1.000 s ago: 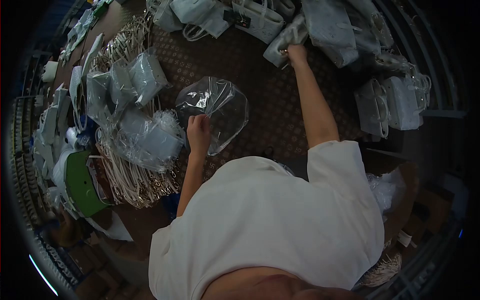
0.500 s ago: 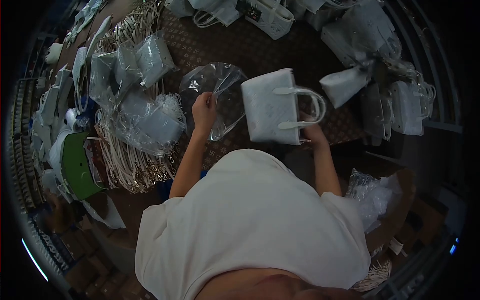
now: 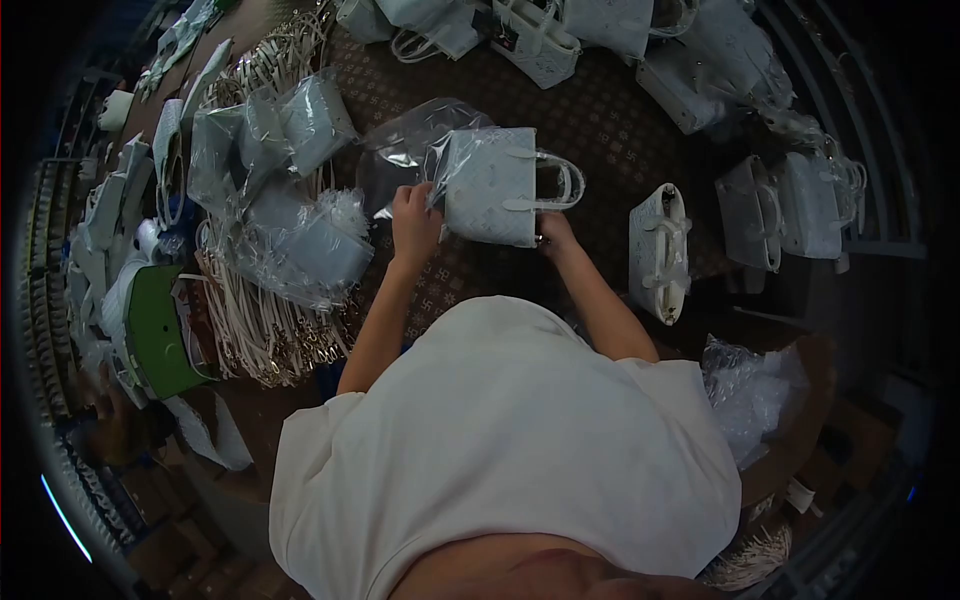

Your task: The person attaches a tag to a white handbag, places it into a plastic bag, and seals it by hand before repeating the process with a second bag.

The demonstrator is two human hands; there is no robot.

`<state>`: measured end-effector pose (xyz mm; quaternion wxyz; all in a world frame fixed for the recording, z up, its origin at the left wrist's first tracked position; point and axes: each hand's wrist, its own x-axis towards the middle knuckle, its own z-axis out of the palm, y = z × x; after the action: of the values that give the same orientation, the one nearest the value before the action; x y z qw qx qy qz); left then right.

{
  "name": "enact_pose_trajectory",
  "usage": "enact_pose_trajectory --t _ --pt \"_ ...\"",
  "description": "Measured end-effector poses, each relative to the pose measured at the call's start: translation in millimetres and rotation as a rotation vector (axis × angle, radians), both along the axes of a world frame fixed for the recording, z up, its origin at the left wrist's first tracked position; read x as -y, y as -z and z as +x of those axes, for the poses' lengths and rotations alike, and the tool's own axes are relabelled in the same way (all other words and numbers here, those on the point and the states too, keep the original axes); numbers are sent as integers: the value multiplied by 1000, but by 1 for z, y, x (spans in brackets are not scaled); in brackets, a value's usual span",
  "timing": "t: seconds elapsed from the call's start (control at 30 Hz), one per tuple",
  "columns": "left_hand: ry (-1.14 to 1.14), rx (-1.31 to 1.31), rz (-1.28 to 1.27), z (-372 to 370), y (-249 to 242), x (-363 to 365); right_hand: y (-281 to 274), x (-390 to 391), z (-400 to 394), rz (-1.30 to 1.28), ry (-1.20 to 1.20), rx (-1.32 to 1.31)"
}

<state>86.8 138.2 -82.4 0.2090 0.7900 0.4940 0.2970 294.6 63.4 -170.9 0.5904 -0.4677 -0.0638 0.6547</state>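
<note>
A white handbag (image 3: 488, 190) with a faint pattern lies in front of me, its two handles pointing right. My right hand (image 3: 557, 234) is closed on its top edge at the near corner, fingers partly hidden. The base of the handbag meets the mouth of a clear plastic bag (image 3: 400, 145), and some film overlaps its left side. My left hand (image 3: 416, 222) pinches the near edge of that plastic bag. To the right, apart from my hands, another white handbag (image 3: 657, 255) shows its top and handles.
Wrapped pouches (image 3: 315, 125) and a heap of pale straps with metal clasps (image 3: 270, 330) lie at left, beside a green panel (image 3: 160, 330). More white handbags (image 3: 540, 45) line the back and right of the brown patterned table (image 3: 600, 130). Crumpled plastic (image 3: 745, 400) sits at lower right.
My right hand has brought the handbag left, against the plastic bag's mouth. My left hand stays on the plastic. Another white handbag at right now sits nearer to me.
</note>
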Motion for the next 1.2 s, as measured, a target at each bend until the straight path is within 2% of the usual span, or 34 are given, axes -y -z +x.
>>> enact_pose_trajectory --t 0.07,0.1,0.17,0.2,0.27,0.3,0.37,0.43,0.5,0.57,0.63,0.73,0.8,0.87,0.9,0.97,1.0,1.07,1.13,1.17,1.2 --pt "-150 -226 483 -11 14 3 5 -1 -5 7 40 -26" --pt "-158 -230 481 -15 22 8 6 -2 -7 14 88 -50" --pt "-297 -106 7 -24 34 19 10 -4 -3 32 54 -27" --pt "-306 -107 5 -22 31 22 11 -5 -2 51 31 -2" --pt "-252 61 -240 -14 26 28 11 -6 -1 54 19 -4" --pt "-262 62 -240 -8 25 29 10 -7 -1 58 16 -6" --pt "-281 68 62 5 25 24 6 -8 -3 49 11 5" --pt "-297 95 117 11 32 11 -1 -6 -8 37 11 16" --pt "-313 120 171 14 40 -2 -5 -3 -14 93 7 163" --pt "-294 394 -330 11 48 -12 6 -2 -21 94 11 248" --pt "-302 379 -277 12 36 -9 5 -6 -20 95 21 332" --pt "-319 300 -139 4 30 10 -9 -19 -17 23 127 184" --pt "-325 241 -55 0 33 24 -26 -27 -15 -21 217 -231" --pt "-154 89 231 1 41 38 -23 -29 -18 -45 205 -273" --pt "-159 87 230 1 42 43 -25 -29 -20 -48 200 -269" --pt "-191 -30 23 1 43 51 -28 -29 -21 -51 188 -262" --pt "-198 -28 22 0 43 54 -30 -29 -20 -44 180 -252" --pt "-148 246 -134 -2 44 56 -29 -28 -22 -36 176 -242" --pt "-146 253 -129 5 25 54 -17 -24 -31 -120 201 202" --pt "-150 258 -121 8 18 53 -10 -16 -39 -62 208 599" --pt "-149 261 -119 9 19 50 -11 -9 -45 -61 208 602"
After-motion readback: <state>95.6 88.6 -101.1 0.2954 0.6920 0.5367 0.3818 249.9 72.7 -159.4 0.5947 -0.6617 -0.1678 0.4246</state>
